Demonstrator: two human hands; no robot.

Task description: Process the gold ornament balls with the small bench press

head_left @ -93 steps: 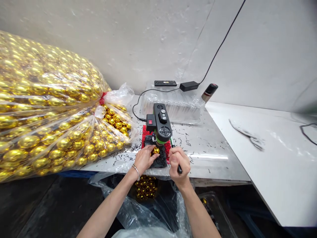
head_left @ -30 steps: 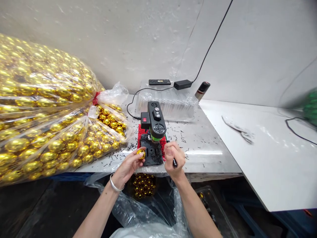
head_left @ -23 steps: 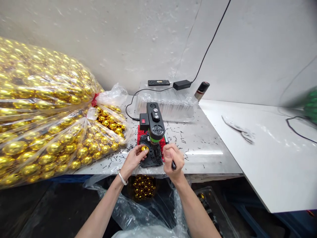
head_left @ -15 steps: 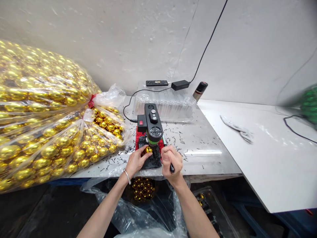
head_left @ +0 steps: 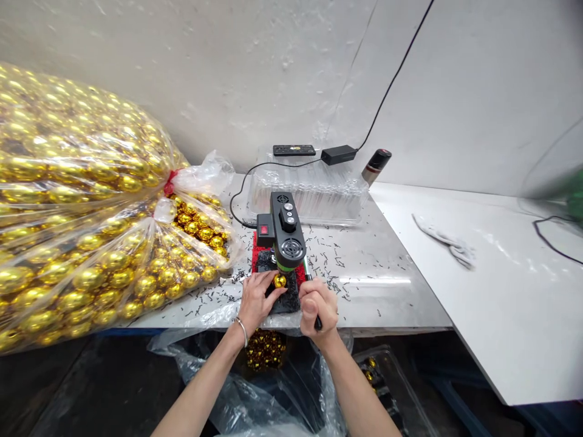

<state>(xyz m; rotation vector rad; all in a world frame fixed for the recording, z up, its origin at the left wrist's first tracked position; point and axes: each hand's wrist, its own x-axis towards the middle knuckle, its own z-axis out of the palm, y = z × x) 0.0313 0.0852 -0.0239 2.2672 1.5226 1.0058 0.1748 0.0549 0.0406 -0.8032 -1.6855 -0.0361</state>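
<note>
A small black bench drill (head_left: 286, 230) with a red switch stands on a red mat near the table's front edge. My left hand (head_left: 256, 297) holds a small gold ball (head_left: 279, 281) on the drill's black base, right under the drill head. My right hand (head_left: 317, 303) is closed around the drill's black lever handle, just right of the base. A clear bag (head_left: 265, 349) with more gold balls hangs open below the table edge, between my forearms.
A huge clear sack of gold balls (head_left: 86, 206) fills the table's left side. Black shavings litter the grey tabletop (head_left: 373, 285). A clear plastic tray (head_left: 314, 191), power adapter (head_left: 337, 155) and spray can (head_left: 376, 165) sit at the back wall. A white table (head_left: 501, 291) adjoins on the right.
One second ago my left hand held the ball off to the left of the drill base. It has carried the ball right, onto the base under the drill head. My right hand stayed on the lever.
</note>
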